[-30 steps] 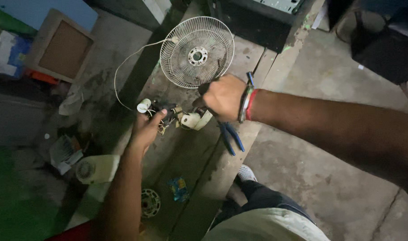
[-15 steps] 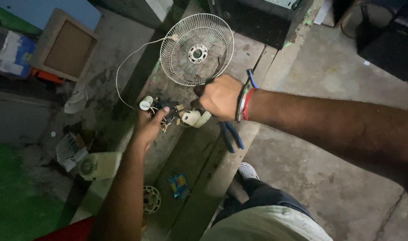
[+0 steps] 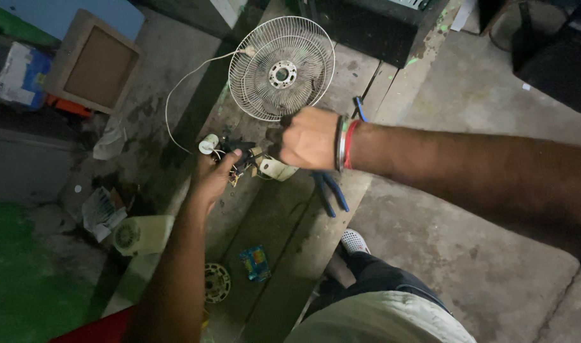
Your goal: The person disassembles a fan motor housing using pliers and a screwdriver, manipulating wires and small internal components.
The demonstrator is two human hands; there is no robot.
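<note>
Left hand: fingers curled on wired part, bench centre. Right hand: fisted around tool, near cream housing. Fan grille far; blue pliers right.

The fan guard is thin wire metal, pale and slightly dulled, and the pliers carry smooth blue plastic-looking grips. The bench is rough, worn wooden planks — stained and matt — beside a coarse concrete floor. The cream housing looks like smooth plastic — faintly glossy.
</note>
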